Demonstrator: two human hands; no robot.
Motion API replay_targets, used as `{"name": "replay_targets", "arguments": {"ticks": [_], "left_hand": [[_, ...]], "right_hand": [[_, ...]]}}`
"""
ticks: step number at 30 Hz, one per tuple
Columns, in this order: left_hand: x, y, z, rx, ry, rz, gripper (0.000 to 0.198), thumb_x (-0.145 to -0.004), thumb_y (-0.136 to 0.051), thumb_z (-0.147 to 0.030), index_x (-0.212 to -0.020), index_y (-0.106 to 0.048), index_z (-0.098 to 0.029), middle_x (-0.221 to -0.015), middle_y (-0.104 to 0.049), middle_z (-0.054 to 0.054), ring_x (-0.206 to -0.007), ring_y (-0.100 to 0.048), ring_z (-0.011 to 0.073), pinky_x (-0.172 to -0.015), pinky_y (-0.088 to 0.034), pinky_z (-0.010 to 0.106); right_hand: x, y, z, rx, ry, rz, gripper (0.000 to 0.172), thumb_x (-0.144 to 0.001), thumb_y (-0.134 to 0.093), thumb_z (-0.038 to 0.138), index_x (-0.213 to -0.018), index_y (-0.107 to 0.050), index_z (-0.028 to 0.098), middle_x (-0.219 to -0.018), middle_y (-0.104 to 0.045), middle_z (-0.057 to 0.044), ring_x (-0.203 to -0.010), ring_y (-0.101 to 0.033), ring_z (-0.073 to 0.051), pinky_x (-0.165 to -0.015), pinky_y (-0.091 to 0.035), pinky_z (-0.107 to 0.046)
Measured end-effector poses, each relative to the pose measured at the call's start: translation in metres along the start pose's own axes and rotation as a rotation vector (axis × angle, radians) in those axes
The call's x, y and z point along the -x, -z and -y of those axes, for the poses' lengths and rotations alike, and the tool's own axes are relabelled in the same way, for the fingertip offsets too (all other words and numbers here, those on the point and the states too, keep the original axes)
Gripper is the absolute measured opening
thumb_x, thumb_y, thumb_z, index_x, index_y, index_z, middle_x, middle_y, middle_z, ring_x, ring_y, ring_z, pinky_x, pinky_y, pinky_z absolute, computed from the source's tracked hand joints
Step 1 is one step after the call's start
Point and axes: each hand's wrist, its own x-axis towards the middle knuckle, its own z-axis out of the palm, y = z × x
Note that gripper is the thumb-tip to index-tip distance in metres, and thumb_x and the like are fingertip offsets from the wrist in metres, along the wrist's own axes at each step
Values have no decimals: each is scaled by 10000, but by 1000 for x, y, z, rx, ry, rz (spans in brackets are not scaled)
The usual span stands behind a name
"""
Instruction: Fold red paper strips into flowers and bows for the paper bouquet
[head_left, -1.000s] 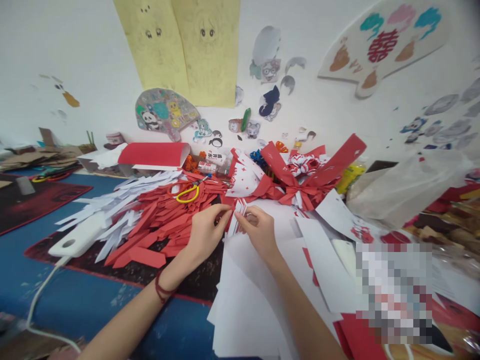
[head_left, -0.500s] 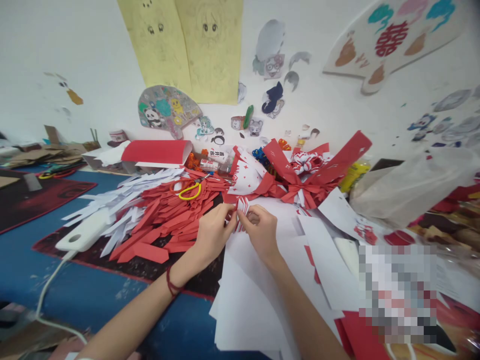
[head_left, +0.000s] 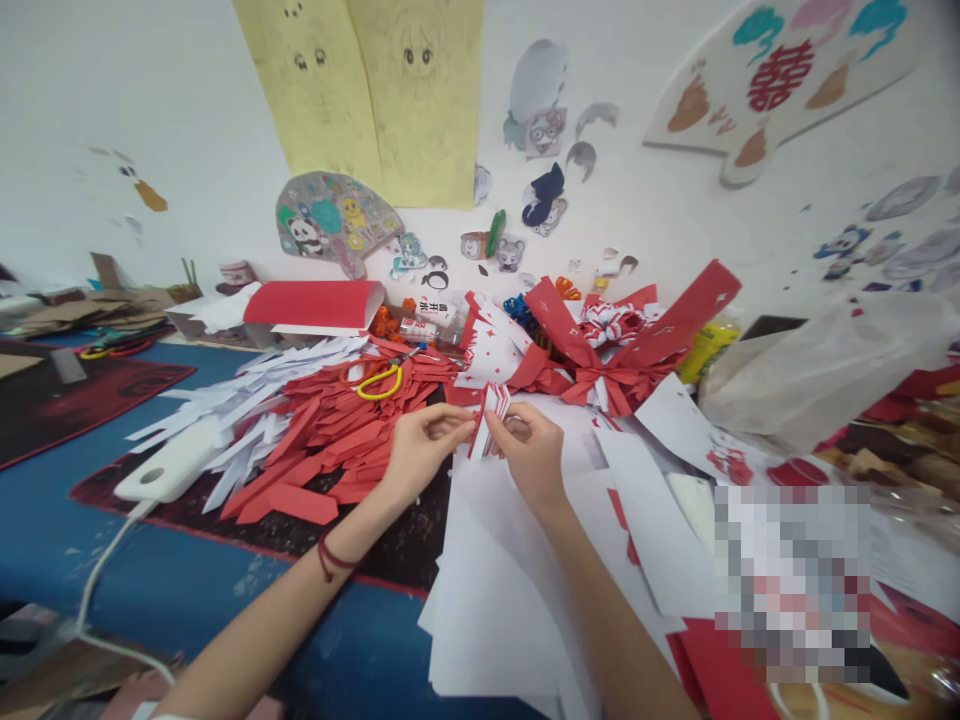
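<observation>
Between my two hands stands a small red-and-white paper piece (head_left: 491,418), pleated into narrow layers. My right hand (head_left: 531,450) pinches it from the right, thumb lying across its front. From the other side, my left hand (head_left: 424,445) has thumb and fingertips closed at its red left edge; the exact contact is too small to make out. Under the hands is a stack of white paper sheets (head_left: 499,600). Just beyond lies a white paper piece with red marks (head_left: 499,345).
Left of my hands lie red paper strips (head_left: 315,450), white strips (head_left: 255,390) and yellow-handled scissors (head_left: 380,382). A white power strip (head_left: 169,465) with a cord sits on the dark mat. Behind stands folded red paperwork (head_left: 600,375); a plastic bag (head_left: 817,370) is at right.
The pleated paper has turned upright and tilts to the right, with its layered edges showing. My left hand has shifted slightly left, and my right hand slightly right.
</observation>
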Motion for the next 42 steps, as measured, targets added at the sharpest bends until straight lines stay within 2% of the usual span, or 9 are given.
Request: {"name": "replay_targets", "arguments": {"ticks": [5,9,17,20,23,29,36,42], "left_hand": [[-5,4,1,175,135,145,310,-708,-757,-382,-834,-654,-117,-692,-638,21,-609,-569,104,-562,-454,209],[-5,5,0,116,114,190,326,-732,-726,-422,-813,-639,-118,-691,-615,12,-592,-530,92,-542,-411,199],[-7,12,9,-190,-14,134,302,-795,-641,-445,-809,-631,-143,-684,-607,14,-604,-531,120,-561,-408,215],[-5,14,6,-276,-53,131,284,-802,-632,-435,-798,-642,-151,-653,-599,0,-562,-491,106,-527,-373,205],[-4,15,-1,-352,-119,176,236,-807,-637,-394,-782,-638,-160,-624,-585,-21,-550,-462,93,-526,-348,197],[-8,17,-1,-162,-73,169,280,-847,-601,-420,-861,-642,-143,-702,-608,8,-623,-532,115,-571,-403,209],[-9,22,1,-87,-60,225,267,-813,-658,-388,-809,-647,-122,-724,-630,26,-626,-538,109,-581,-410,208],[-11,26,1,-197,-85,264,321,-823,-619,-441,-811,-675,-125,-708,-655,33,-621,-550,118,-573,-405,209]], "right_hand": [[1,0,1,38,32,28,216,-825,-615,355,-688,-581,192,-606,-532,15,-514,-539,-124,-471,-428,-227],[2,-2,0,90,71,36,245,-820,-619,327,-636,-521,198,-610,-503,25,-499,-530,-109,-468,-433,-218],[-1,0,-3,-138,-63,209,313,-784,-664,479,-702,-579,189,-519,-555,32,-447,-588,-147,-456,-483,-257],[-2,0,-5,-164,-98,226,337,-743,-707,491,-684,-566,191,-497,-571,32,-450,-591,-152,-449,-476,-253],[-2,0,-8,-159,-115,220,346,-755,-696,493,-669,-561,185,-462,-564,36,-411,-555,-139,-414,-433,-239],[-1,1,-7,-173,-162,353,383,-755,-677,532,-660,-586,172,-455,-592,15,-396,-555,-135,-416,-443,-238],[1,1,-6,-209,-200,501,405,-736,-679,555,-710,-617,155,-484,-616,11,-424,-585,-139,-441,-477,-243],[0,1,-6,-167,-239,524,390,-723,-706,529,-705,-626,147,-485,-621,7,-423,-576,-132,-446,-466,-233]]}}
